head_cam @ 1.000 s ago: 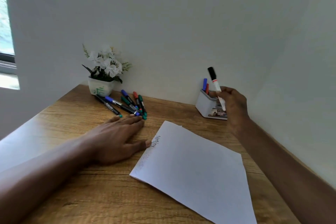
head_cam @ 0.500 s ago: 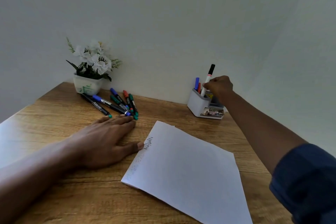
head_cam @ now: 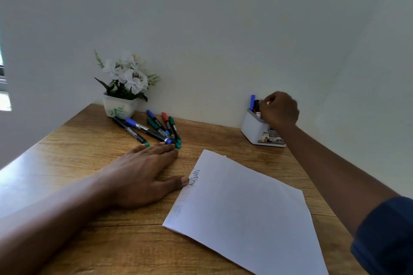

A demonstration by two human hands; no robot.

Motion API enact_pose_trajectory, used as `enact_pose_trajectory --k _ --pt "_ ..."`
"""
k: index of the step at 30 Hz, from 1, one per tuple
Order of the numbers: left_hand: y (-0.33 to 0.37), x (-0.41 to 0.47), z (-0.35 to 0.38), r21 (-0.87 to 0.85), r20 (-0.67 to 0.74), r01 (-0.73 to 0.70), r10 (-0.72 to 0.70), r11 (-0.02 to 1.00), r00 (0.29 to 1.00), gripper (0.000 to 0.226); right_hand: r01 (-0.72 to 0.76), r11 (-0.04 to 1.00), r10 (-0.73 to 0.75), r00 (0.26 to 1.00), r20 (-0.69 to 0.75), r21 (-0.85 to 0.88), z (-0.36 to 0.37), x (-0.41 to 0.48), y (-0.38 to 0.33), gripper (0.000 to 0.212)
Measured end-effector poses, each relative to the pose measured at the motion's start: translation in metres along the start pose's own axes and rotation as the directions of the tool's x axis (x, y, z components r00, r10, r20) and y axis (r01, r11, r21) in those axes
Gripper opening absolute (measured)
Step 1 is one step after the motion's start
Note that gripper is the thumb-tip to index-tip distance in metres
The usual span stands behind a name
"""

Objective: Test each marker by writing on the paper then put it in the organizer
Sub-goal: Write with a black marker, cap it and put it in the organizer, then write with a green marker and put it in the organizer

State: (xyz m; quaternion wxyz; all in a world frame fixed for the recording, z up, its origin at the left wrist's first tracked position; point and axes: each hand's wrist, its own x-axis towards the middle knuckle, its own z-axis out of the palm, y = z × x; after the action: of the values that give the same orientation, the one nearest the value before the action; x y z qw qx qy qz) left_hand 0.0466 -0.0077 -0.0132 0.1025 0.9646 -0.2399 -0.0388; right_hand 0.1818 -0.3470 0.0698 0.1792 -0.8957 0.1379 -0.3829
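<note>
Black-capped marker (head_cam: 257, 105) dropped into organizer (head_cam: 254, 128) at right of frame; right hand (head_cam: 279, 109) curled over it, grip unclear. Left hand (head_cam: 143, 174) flat, empty, fingertips nearest loose markers (head_cam: 156, 128) fanned upper left, long axes pointing toward it.

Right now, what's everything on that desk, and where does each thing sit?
Loose markers: about six, blue, green, red and black caps, fanned out beside the pot.
Flower pot: one, white with white flowers, back left corner.
Organizer: one, white, back right, holding a blue marker and others partly hidden.
Paper: one white sheet, scribbles on its left edge, centre.
Desk: one, wood.
Left hand: flat on the desk, thumb touching the paper.
Right hand: closed over the organizer.
</note>
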Motion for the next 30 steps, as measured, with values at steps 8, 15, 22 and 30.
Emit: enact_pose_trajectory --k 8,15,22,30 --pt "0.004 -0.003 -0.001 0.006 -0.004 0.009 -0.009 1.000 1.000 0.092 0.143 0.911 -0.308 0.860 0.406 0.388 0.015 -0.066 -0.097 0.012" --pt "0.004 -0.003 -0.001 0.003 0.000 0.005 -0.005 1.000 1.000 0.092 -0.001 0.964 -0.196 0.676 0.711 0.267 0.069 -0.086 -0.159 0.019" --pt "0.000 0.000 0.002 0.008 -0.023 -0.025 0.025 1.000 0.999 0.091 -0.046 0.990 -0.074 0.634 0.770 0.133 0.087 -0.076 -0.173 0.022" --pt "-0.002 0.000 0.004 -0.016 -0.076 -0.040 0.039 0.999 0.996 0.090 -0.006 0.976 -0.138 0.751 0.645 0.216 0.068 -0.077 -0.162 0.020"
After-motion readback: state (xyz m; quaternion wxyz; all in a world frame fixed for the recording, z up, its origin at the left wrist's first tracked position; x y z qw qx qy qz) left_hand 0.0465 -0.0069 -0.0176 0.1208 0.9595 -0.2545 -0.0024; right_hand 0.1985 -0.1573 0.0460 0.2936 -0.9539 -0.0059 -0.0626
